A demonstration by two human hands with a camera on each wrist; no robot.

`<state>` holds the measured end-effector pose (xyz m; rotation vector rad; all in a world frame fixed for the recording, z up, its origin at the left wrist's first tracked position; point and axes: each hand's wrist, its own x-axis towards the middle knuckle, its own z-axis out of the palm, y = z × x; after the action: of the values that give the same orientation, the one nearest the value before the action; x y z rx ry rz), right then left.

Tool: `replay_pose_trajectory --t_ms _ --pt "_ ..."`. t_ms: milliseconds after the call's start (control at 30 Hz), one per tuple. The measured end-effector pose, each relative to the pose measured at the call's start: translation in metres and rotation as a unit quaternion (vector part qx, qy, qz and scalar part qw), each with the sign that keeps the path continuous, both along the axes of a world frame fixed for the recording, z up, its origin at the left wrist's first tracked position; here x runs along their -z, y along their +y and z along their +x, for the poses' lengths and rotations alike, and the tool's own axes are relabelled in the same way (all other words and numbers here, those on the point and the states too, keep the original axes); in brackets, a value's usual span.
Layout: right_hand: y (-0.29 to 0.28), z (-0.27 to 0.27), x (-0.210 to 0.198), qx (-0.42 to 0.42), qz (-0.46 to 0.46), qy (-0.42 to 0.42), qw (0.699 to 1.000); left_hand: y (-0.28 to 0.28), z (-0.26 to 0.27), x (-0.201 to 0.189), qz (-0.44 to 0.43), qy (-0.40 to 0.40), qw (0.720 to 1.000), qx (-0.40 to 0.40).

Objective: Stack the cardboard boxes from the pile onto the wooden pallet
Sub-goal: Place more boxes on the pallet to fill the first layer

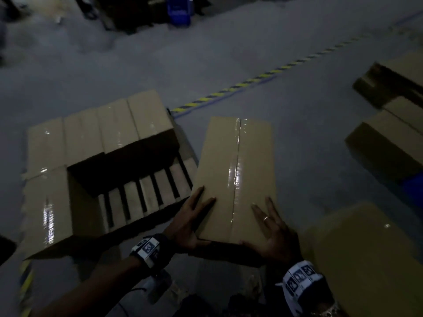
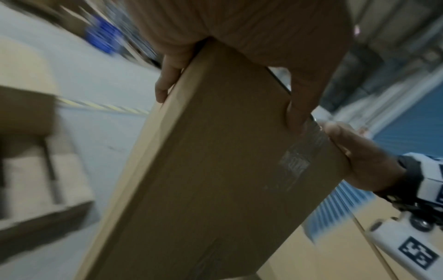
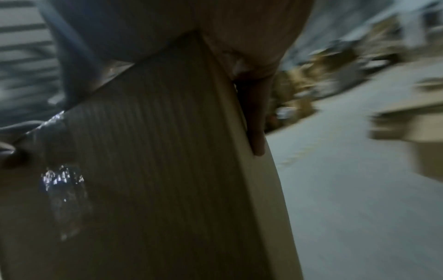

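Left hand [image 1: 187, 225] & right hand [image 1: 272, 232] grip the near end of a long plain-brown cardboard box [image 1: 235, 170], fingers [image 1: 207, 203] spread on top, thumbs underneath. Clear glossy tape runs down its centre seam. Box is held above the floor, just right of the wooden pallet [image 1: 146, 195] w/ stacked boxes [image 1: 96, 133].

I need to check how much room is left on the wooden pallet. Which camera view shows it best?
The head view: the wooden pallet lies left of the carried box, with bare slats in front of the boxes stacked on it. The left wrist view shows only a blurred part of it at the left edge. In the right wrist view I cannot make it out.
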<state>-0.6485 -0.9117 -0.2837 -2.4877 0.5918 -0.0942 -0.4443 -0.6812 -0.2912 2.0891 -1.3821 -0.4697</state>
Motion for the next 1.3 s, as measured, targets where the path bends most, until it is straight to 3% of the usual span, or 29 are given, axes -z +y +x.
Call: replay_pose_trajectory --t_ms 367,600,900,1300 --pt "0.149 0.158 -0.031 -0.181 -0.038 0.061 0.981 0.200 0.072 0.011 -0.036 0.008 0.985 -0.167" --pt "0.229 0.240 -0.029 -0.258 -0.037 0.080 0.962 0.293 0.108 0.019 -0.060 0.012 0.964 -0.258" --pt "0.294 0.333 -0.004 -0.334 -0.028 0.103 0.937 0.364 0.154 0.041 -0.053 0.015 0.938 -0.342" --pt "0.353 0.447 0.079 -0.394 0.037 0.162 0.904 0.427 0.227 0.101 0.000 0.060 0.915 -0.398"
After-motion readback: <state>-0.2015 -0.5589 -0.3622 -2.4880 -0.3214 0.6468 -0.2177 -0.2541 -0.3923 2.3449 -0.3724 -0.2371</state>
